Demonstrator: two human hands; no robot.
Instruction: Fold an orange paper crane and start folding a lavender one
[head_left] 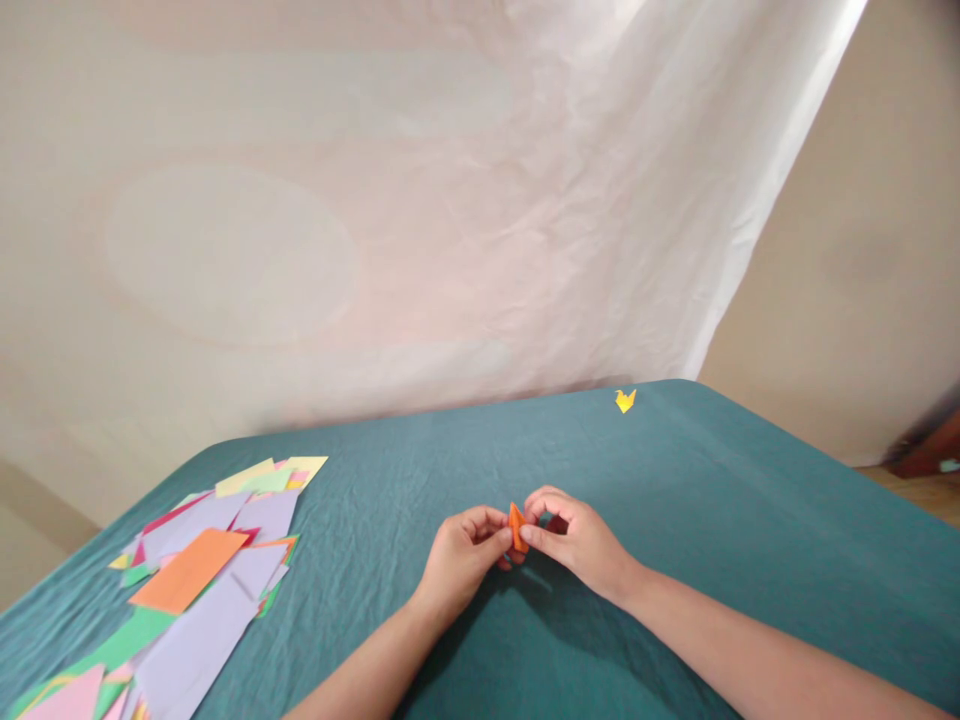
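Note:
Between my two hands is a small piece of folded orange paper (517,528), narrow and pointed at the top, held just above the cloth. My left hand (469,555) pinches its left side between thumb and fingers. On the right side, my right hand (574,540) grips it the same way, with the thumb towards me. The fingertips cover part of the folds, so the full shape cannot be made out.
A teal cloth covers the table (360,560). At the left lies a spread pile of coloured paper sheets (195,640), lilac, orange, green, pink and yellow. Near the far right edge stands a small yellow origami bird (625,401). Behind the table hangs a pale sheet (450,200).

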